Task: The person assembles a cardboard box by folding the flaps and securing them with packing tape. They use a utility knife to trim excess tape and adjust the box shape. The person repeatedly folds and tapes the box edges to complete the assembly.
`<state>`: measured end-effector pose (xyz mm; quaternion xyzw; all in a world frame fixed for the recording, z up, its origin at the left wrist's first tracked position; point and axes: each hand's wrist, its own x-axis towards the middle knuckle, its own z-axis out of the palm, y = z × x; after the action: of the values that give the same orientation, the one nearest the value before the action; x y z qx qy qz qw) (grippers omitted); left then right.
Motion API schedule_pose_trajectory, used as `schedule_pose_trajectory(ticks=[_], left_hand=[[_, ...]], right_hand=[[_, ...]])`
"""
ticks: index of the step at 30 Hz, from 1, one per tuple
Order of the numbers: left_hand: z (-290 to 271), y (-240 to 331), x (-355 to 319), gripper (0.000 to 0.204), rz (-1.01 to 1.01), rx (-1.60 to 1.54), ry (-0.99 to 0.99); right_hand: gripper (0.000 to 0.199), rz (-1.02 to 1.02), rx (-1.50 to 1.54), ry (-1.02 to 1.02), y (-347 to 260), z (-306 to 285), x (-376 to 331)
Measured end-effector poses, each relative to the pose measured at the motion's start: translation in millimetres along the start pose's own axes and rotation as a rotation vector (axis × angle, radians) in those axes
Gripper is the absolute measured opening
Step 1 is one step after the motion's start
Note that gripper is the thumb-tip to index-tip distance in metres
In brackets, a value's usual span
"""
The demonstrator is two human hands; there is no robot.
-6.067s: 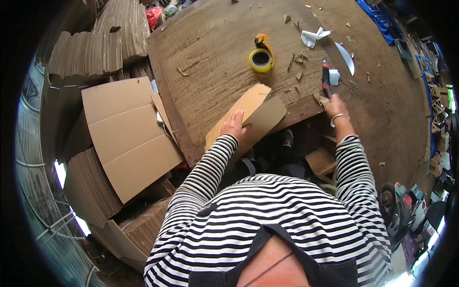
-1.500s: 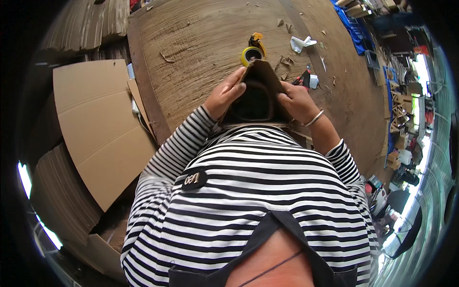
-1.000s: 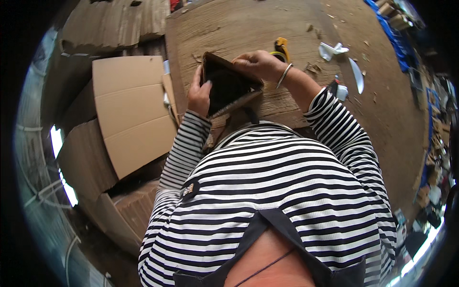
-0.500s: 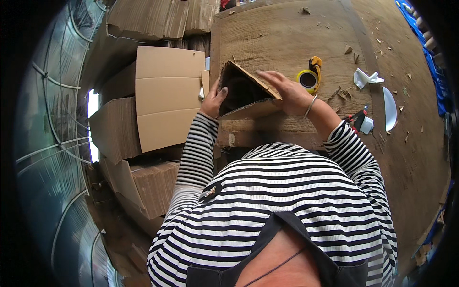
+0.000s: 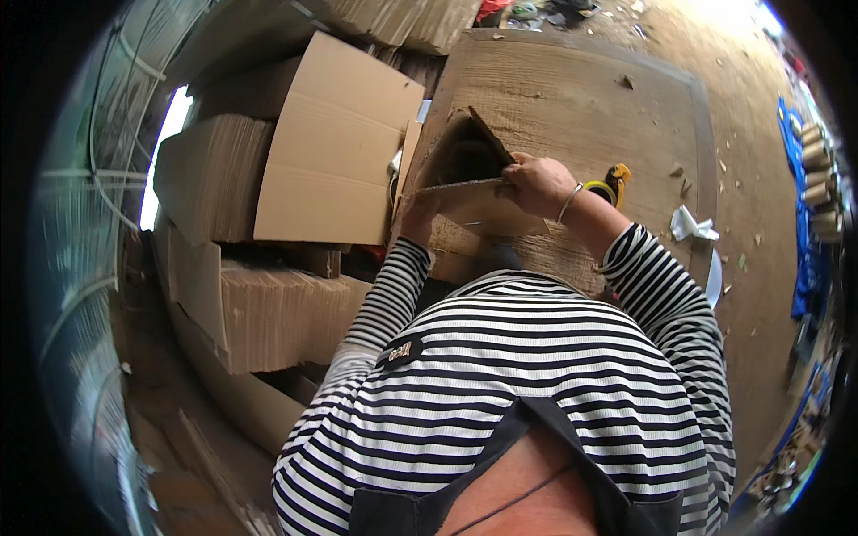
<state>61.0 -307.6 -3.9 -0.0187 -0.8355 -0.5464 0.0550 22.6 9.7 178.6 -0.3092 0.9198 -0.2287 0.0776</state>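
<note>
A partly folded cardboard box [image 5: 483,204] stands on the wooden table [image 5: 590,98], its dark hollow inside facing up between bent panels. My right hand [image 5: 539,186] is closed on the box's right corner, thumb and fingers pinching where two panels meet. At the near left corner, my left hand [image 5: 417,217] grips the box's side, with its fingers partly hidden by the cardboard. Just beyond my right wrist lies a tape dispenser [image 5: 617,181] with a roll of yellow tape, partly covered by the wrist.
To the left lies a large flat cardboard sheet [image 5: 344,147] over stacked cardboard [image 5: 219,179]. Another stack [image 5: 286,317] sits nearer to me. A crumpled white paper [image 5: 693,225] and cardboard scraps [image 5: 677,171] lie on the table's right side. Blue sheeting [image 5: 802,223] is at the far right.
My right hand has gone from lying with extended fingers along the box's right side to pinching its corner. My left hand has slid down to the near left corner. The view has shifted.
</note>
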Motion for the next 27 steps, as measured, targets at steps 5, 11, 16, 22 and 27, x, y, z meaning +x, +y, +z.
schedule_pose_trajectory(ticks=[5,11,16,22,27], left_hand=[[1,66,17,0.029,-0.057,0.071,-0.046],[-28,156,36,0.053,0.183,0.381,0.094],[0,144,18,0.056,0.388,0.551,-0.069],[68,61,44,0.052,0.316,0.514,-0.458],[79,30,57,0.061,0.099,0.918,-0.818]], right_hand=[[0.034,0.063,0.015,0.098,-7,1,12],[0.025,0.214,0.784,0.248,41,58,-3],[0.018,0.572,1.465,0.090,58,130,-31],[0.035,0.926,1.357,0.252,107,193,-78],[0.042,1.201,1.293,0.497,116,213,-138]])
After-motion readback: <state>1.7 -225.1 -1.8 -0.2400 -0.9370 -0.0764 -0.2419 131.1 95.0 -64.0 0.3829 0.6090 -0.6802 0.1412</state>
